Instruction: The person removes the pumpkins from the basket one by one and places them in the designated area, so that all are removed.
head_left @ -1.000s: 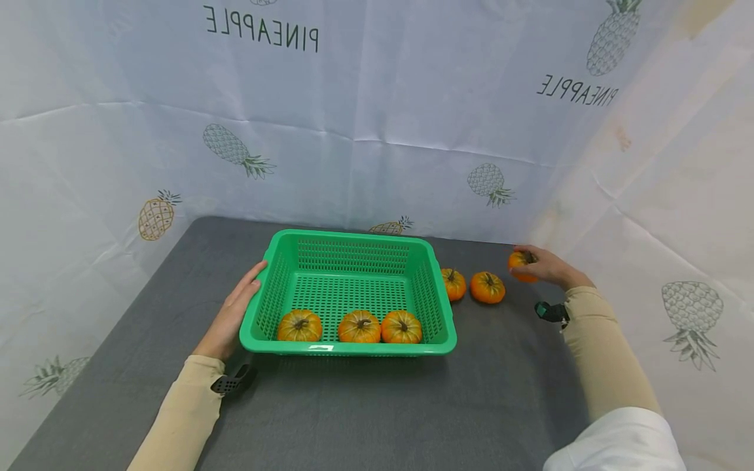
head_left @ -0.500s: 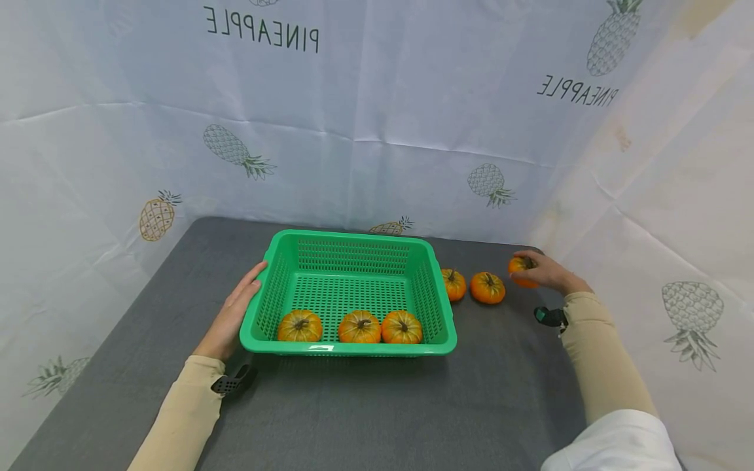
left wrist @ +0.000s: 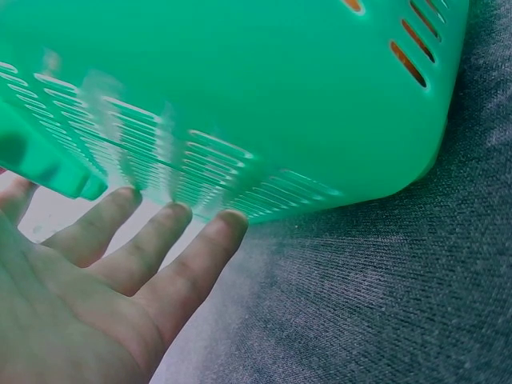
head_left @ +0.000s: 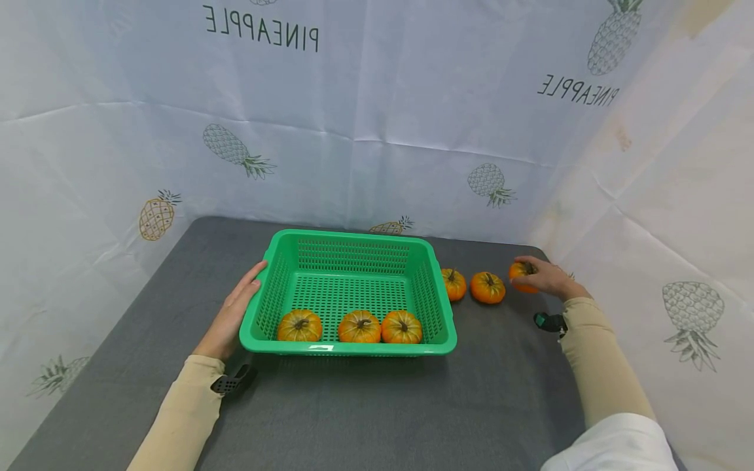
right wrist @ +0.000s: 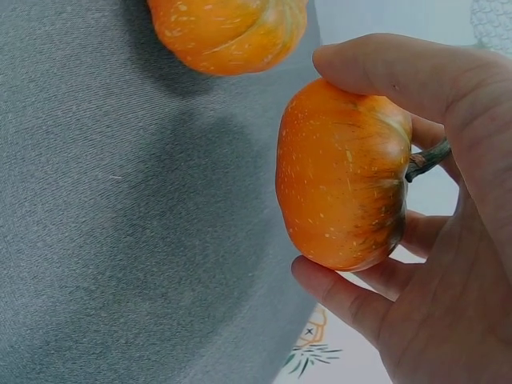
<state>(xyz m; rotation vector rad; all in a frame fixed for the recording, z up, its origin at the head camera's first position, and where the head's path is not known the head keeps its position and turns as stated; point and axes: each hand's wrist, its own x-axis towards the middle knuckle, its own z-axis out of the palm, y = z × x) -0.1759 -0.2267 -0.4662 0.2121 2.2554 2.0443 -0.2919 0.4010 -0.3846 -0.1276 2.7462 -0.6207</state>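
Currently, a small orange pumpkin (right wrist: 344,176) is at the far right corner of the table (head_left: 383,412), in the grasp of the right hand (head_left: 549,277): thumb on one side, fingers on the other, stem toward the palm. Whether its underside touches the table is hard to tell. Securing this pumpkin appears to be the step in hand; adding it to the basket (head_left: 347,349) would call for a firm grip and a lift high enough to clear the rim.

Just beside it sits a nearer pumpkin (head_left: 487,288), then another pumpkin (head_left: 453,286) by the basket's right wall. Inside the green basket, three pumpkins (head_left: 359,326) line the near side, one apart from the other two. The left hand (head_left: 234,315) rests against the basket's left side, fingers extended, gripping nothing.

Dark grey fabric covers the table. Around it hangs pale cloth (head_left: 377,85) printed with pineapples and mirrored "PINEAPPLE" lettering.
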